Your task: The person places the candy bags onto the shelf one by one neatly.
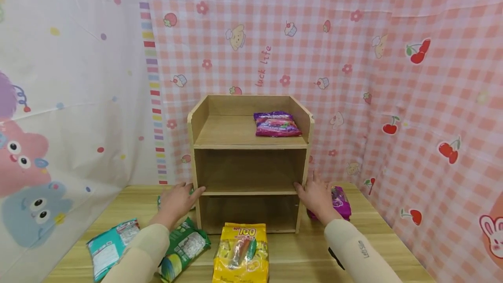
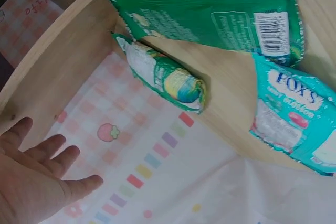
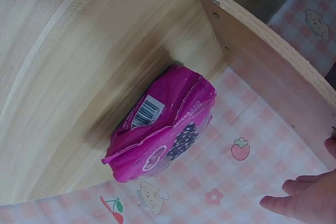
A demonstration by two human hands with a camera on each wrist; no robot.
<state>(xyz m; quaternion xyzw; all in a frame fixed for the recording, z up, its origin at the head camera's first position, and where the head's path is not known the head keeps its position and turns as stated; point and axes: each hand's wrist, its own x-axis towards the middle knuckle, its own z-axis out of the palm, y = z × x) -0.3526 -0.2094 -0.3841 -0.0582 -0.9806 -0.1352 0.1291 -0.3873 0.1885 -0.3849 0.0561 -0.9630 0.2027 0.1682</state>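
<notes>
A small wooden shelf [image 1: 228, 130] with three levels stands upright on the wood-grain table. My left hand [image 1: 177, 202] is at its left side, thumb at the front edge by the middle board. In the left wrist view the fingers [image 2: 65, 156] are spread beside the side panel. On the opposite side my right hand [image 1: 317, 198] has its thumb at the front edge, its fingers extended along the outside. A purple candy bag [image 1: 277, 124] lies on the top level, toward the right. The two lower levels hold nothing.
A yellow candy bag [image 1: 241, 254] stands before the shelf. Left of it are a green bag [image 1: 184, 248], a teal FOX'S bag [image 1: 108, 248] and a smaller green bag [image 2: 163, 74] beside the shelf. Behind my right hand lies a magenta bag [image 3: 163, 124]. Patterned cloths [image 1: 251, 56] enclose the table.
</notes>
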